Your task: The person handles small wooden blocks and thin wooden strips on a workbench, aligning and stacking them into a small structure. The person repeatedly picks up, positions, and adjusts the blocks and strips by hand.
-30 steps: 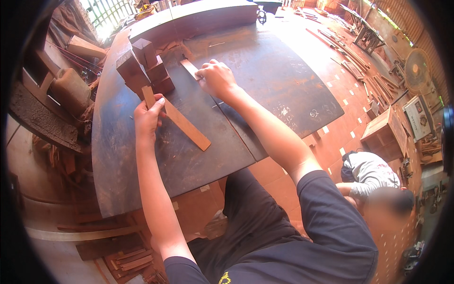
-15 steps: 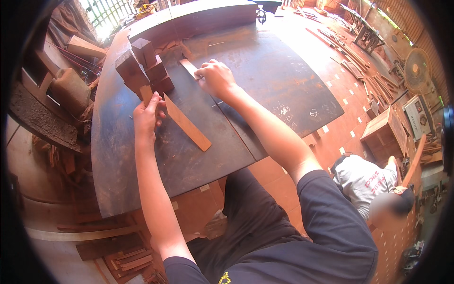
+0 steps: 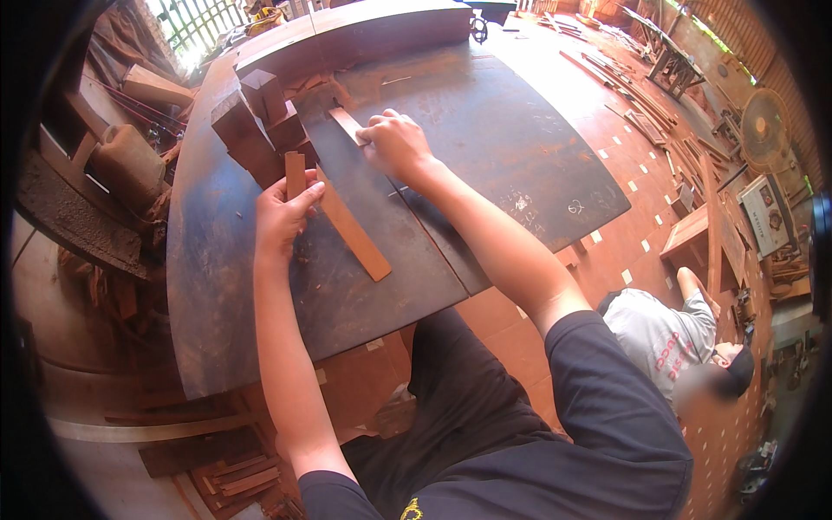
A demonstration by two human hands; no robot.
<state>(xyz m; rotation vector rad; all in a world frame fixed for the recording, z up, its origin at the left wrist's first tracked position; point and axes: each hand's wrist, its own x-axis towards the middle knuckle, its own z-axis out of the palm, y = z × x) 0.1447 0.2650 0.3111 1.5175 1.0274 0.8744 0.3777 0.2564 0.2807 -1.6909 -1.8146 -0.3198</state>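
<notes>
My left hand is closed on a short wooden strip, which stands up between the thumb and fingers. Beside its fingertips a longer, light brown wooden slat lies slantwise on the dark tabletop; whether the fingers touch it I cannot tell. Farther off, my right hand grips a narrow wooden piece close to the table surface. The far end of that piece lies by a small dark spot in the top. Dark reddish wooden blocks stand stacked just beyond my left hand.
A long wooden beam runs across the table's far side. Left of the table stands a dusty plastic can. On the right, a person in a grey shirt bends over by a wooden box. Lumber lies on the tiled floor.
My left hand has shifted slightly right, and its short strip has swung more upright. My right hand has barely moved. The person at right has shifted, with a long board now more upright.
</notes>
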